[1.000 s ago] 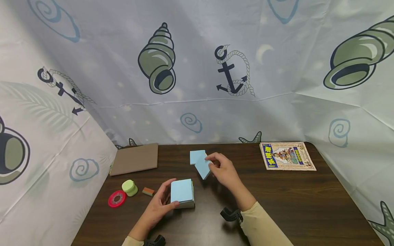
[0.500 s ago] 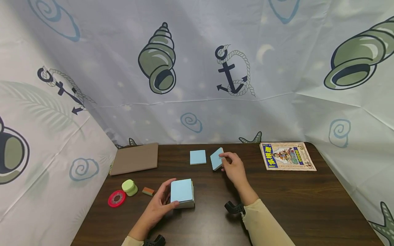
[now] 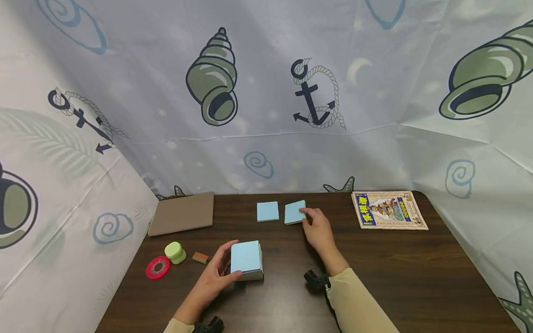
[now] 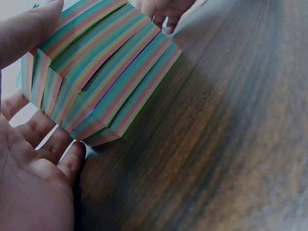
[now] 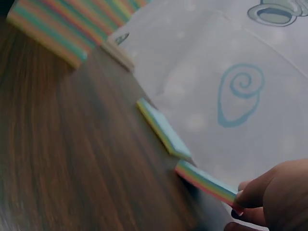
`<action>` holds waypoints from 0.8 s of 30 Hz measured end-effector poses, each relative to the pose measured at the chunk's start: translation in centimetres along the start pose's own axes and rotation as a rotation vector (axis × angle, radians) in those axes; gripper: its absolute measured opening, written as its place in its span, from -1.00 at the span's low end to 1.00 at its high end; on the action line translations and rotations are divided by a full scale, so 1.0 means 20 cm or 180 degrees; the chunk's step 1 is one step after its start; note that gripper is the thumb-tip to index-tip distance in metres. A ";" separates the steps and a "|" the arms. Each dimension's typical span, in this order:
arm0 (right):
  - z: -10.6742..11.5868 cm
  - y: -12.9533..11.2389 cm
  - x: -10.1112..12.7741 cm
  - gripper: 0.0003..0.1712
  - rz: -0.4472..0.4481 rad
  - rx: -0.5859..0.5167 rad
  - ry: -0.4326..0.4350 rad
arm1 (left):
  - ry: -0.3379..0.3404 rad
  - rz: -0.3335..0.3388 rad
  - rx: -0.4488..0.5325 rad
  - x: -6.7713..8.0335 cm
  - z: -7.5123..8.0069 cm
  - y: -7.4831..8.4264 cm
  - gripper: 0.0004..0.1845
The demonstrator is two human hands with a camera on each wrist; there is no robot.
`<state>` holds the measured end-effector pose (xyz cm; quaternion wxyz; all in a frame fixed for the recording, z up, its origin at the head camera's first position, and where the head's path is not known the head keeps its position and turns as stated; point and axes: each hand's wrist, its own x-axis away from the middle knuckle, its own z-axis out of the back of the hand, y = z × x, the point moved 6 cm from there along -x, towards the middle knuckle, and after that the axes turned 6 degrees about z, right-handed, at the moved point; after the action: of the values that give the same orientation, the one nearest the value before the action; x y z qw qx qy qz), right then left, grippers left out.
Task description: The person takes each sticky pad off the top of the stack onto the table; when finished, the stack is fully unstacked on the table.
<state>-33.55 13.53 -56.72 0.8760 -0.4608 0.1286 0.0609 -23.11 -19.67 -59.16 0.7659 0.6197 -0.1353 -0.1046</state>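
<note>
Now a second thin slab of notes [image 3: 294, 212] has been carried from above the table to lie just beside the first slab [image 3: 268, 211], pinched at its edge by the right hand [image 3: 318, 230]. Dealing-out is judged under way. The main block [image 3: 246, 259] is clasped by the left hand [image 3: 214, 277] with curled fingers. No containers are seen.
</note>
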 end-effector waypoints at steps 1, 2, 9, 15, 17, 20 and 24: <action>0.00 0.00 0.00 -0.61 0.0038 0.0140 -0.0002 | -0.0001 0.0009 0.0001 0.00 0.00 0.00 -0.07; 0.00 0.00 0.00 -0.62 0.0080 0.0245 -0.0006 | -0.0001 0.0004 -0.0010 0.00 0.00 0.00 -0.07; -0.01 0.01 0.01 -0.58 0.0234 0.0557 -0.0050 | 0.0008 0.0041 -0.0023 0.00 0.00 -0.01 -0.08; -0.04 0.02 0.01 -0.45 0.0228 0.0742 -0.0284 | 0.0008 0.0046 -0.0029 0.00 0.00 -0.01 -0.08; -0.05 0.02 0.02 -0.41 0.0224 0.0798 -0.0356 | 0.0017 0.0068 -0.0037 0.00 0.00 -0.01 -0.08; -0.07 0.01 0.03 -0.36 0.0233 0.0884 -0.0434 | 0.0027 0.0087 -0.0046 0.00 0.00 -0.02 -0.08; -0.08 0.00 0.04 -0.31 0.0251 0.0987 -0.0498 | 0.0029 0.0076 -0.0042 0.00 0.01 -0.02 -0.08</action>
<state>-33.09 12.32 -57.81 0.9408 -0.3087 0.0859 0.1104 -23.20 -19.82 -59.45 0.7718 0.6135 -0.1386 -0.0935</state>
